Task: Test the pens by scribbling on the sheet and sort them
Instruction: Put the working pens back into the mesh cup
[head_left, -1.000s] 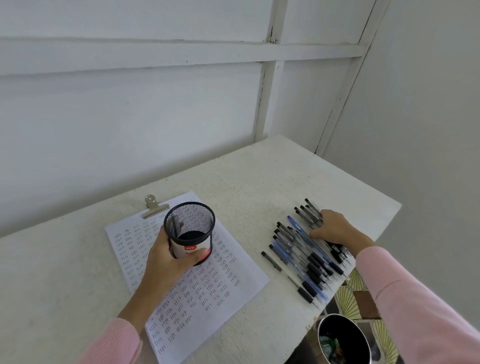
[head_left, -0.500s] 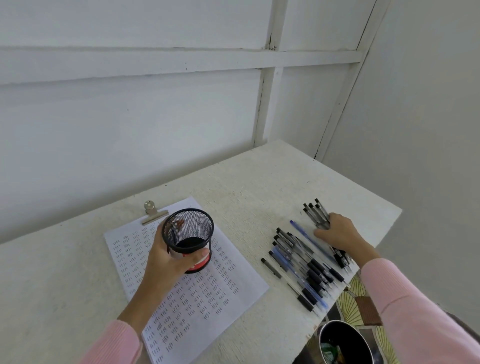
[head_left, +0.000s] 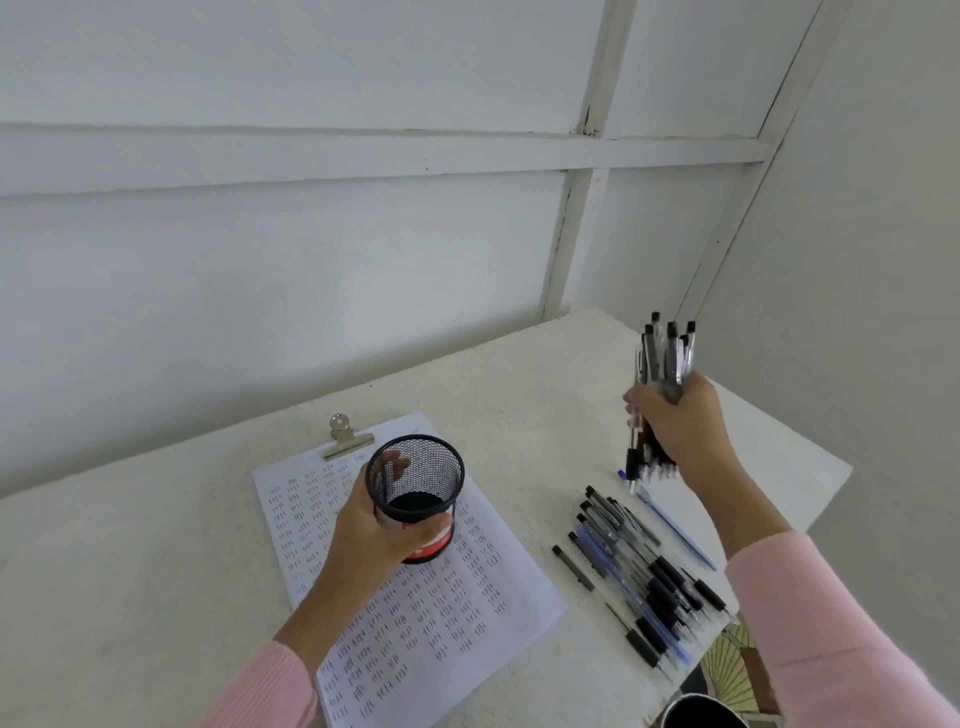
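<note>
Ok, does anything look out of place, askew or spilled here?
Nothing spilled or damaged. The loose pens lie fanned close to the table edge, tips near the drop. The sheet lies askew to that edge. Left hand holds the mesh cup; right hand holds a pen bundle.

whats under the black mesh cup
The scribbled sheet lies under the mesh cup, which the left hand grips. Cup and hand hide the patch directly beneath, so contact is unclear.
</note>
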